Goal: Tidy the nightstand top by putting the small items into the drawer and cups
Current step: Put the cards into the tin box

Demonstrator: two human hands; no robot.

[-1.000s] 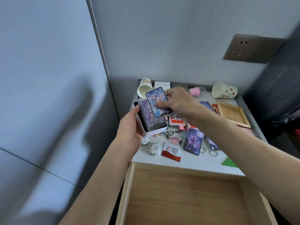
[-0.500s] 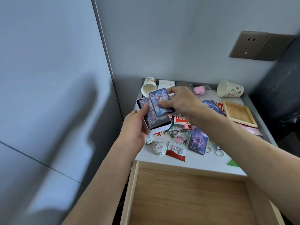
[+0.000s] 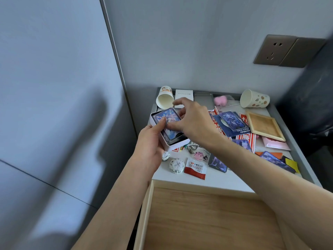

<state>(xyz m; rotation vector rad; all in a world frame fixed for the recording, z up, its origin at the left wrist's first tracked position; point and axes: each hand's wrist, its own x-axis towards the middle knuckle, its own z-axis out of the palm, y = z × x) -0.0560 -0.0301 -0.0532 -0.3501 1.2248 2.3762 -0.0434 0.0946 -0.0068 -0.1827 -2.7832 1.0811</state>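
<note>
Nightstand (image 3: pixel 218 181): left hand (image 3: pixel 151 143) grips box (image 3: pixel 177 146) (right hand (image 3: pixel 195 120) pinches card (image 3: pixel 166 114)).

Reads "HONKAI STAR RAIL", upside down, along the edge of the blue card backing (image 3: pixel 240 131). Shows a red "W" ahead of Chinese print too small to make out on the red-and-white sachet (image 3: pixel 195 167). Bears faint grey lettering, not legible, on the white carton (image 3: pixel 184 94). Carries large Chinese characters, partly covered, on the red-and-white paper (image 3: pixel 248 139).
</note>
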